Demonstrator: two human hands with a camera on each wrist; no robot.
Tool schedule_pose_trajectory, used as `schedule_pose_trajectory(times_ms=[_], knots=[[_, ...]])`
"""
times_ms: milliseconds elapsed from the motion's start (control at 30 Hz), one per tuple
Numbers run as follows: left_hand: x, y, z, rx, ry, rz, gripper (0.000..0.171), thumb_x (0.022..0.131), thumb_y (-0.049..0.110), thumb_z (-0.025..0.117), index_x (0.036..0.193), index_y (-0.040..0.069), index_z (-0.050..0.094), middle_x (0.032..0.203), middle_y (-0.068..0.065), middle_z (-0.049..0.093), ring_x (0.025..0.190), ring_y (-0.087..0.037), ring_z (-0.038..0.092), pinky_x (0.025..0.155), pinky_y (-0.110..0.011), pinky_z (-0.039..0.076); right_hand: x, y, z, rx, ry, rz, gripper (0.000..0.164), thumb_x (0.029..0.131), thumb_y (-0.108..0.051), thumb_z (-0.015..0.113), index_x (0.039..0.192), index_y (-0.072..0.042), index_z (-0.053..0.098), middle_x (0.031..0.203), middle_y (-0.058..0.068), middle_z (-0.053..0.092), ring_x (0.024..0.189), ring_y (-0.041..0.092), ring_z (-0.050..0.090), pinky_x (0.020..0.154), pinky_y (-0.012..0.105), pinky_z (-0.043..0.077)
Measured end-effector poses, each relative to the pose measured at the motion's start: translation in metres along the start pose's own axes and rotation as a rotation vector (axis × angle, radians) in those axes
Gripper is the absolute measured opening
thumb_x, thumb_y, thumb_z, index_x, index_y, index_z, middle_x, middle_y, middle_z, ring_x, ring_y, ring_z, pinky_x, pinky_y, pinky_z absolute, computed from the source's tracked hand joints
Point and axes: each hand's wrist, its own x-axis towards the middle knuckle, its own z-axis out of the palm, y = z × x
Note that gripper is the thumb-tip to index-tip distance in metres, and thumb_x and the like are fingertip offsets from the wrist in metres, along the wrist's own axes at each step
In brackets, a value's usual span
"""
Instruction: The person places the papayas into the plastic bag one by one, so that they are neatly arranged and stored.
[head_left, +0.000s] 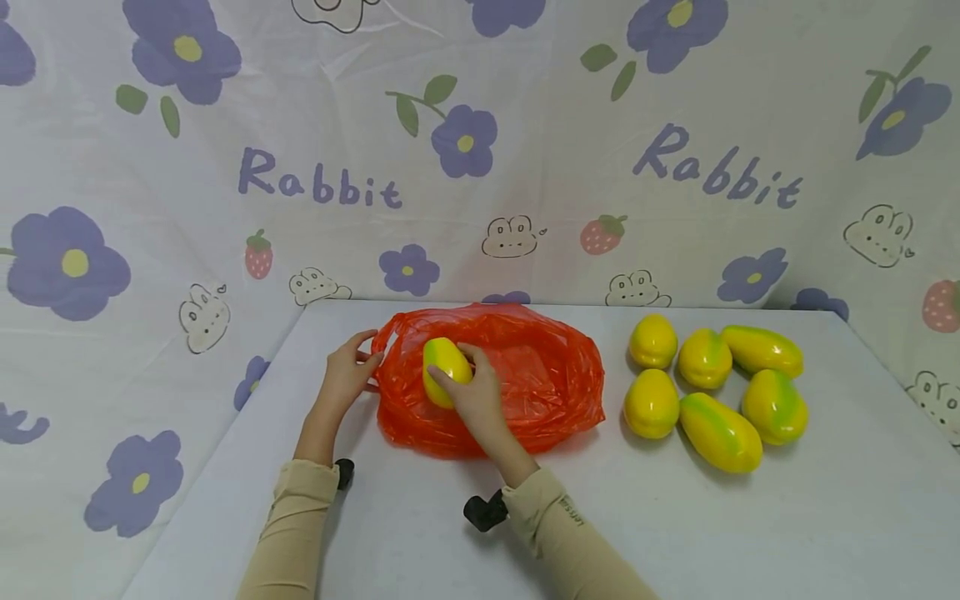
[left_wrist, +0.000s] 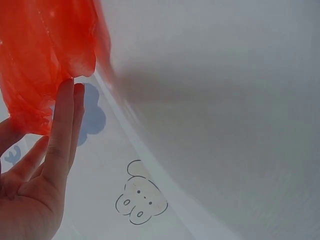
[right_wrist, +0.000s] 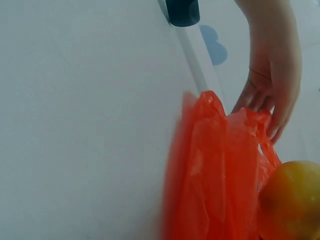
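A red plastic bag [head_left: 525,392] lies on the white table with its mouth spread wide. My left hand [head_left: 347,371] pinches the bag's left edge near a handle loop; the left wrist view shows this hand [left_wrist: 42,175] with its long fingers against the red film [left_wrist: 45,55]. Over the left part of the bag's mouth, my right hand [head_left: 480,396] grips a glossy yellow-green papaya [head_left: 444,367] between thumb and fingers. The same papaya [right_wrist: 292,200] appears at the lower right of the right wrist view, beside the bag, while the right hand itself is out of that frame.
To the right of the bag several papayas [head_left: 720,433] lie grouped on the table [head_left: 840,517]. Behind the table hangs a white cloth [head_left: 555,175] printed with flowers and rabbits. A black wrist camera [head_left: 486,510] sits by the right sleeve.
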Motion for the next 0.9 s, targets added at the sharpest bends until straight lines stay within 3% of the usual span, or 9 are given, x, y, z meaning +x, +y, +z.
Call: schedule_pose_trajectory(times_ms=[467,900], knots=[[0.001,0.004,0.002,0.015,-0.014,-0.031,0.052,0.1,0.019,0.052,0.15,0.014,0.036,0.123,-0.025,0.058,0.098,-0.035,0.066,0.075,-0.044,0.06,-0.009,0.007,0.019,0.017,-0.018,-0.005,0.067,0.087,-0.038,0.072,0.14,-0.01,0.043,0.135,0.008,0.054,0.12,0.026,0.053,0.103,0.046,0.05],[0.001,0.003,0.002,0.014,-0.013,-0.032,0.052,0.1,0.018,0.052,0.149,0.014,0.037,0.123,-0.026,0.058,0.095,-0.035,0.068,0.075,-0.044,0.06,-0.012,0.015,0.035,0.017,-0.003,0.027,0.065,0.088,-0.036,0.071,0.139,-0.006,0.043,0.134,0.011,0.054,0.117,0.027,0.054,0.101,0.046,0.051]])
